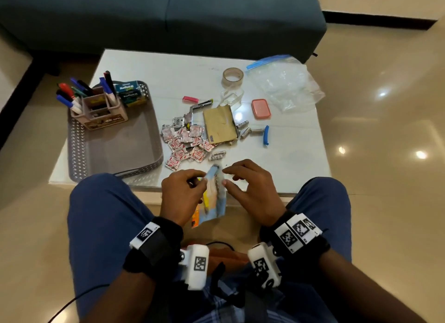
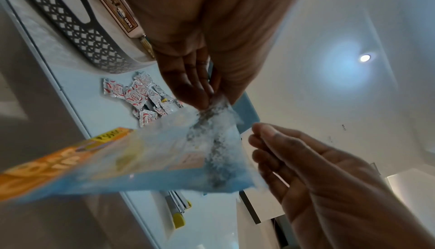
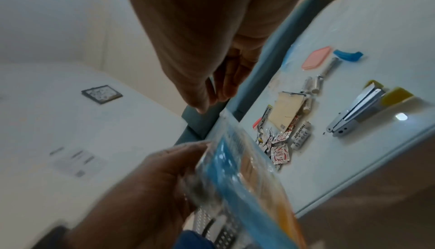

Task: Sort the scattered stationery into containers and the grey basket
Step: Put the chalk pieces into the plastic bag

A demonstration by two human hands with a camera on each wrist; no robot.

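Note:
Over the table's near edge, my left hand pinches the top of a blue and orange plastic packet, which hangs down toward my lap. The left wrist view shows the pinch on the packet's crumpled clear top. My right hand hovers just right of the packet with relaxed fingers and holds nothing. The grey basket sits at the table's left with a pen holder full of markers in its far corner. Red and silver sachets lie scattered mid-table.
A brown envelope, batteries, a blue clip, a pink lid, a clear box, a tape roll and a zip bag lie on the table. A metal stapler with yellow ends rests by the near edge.

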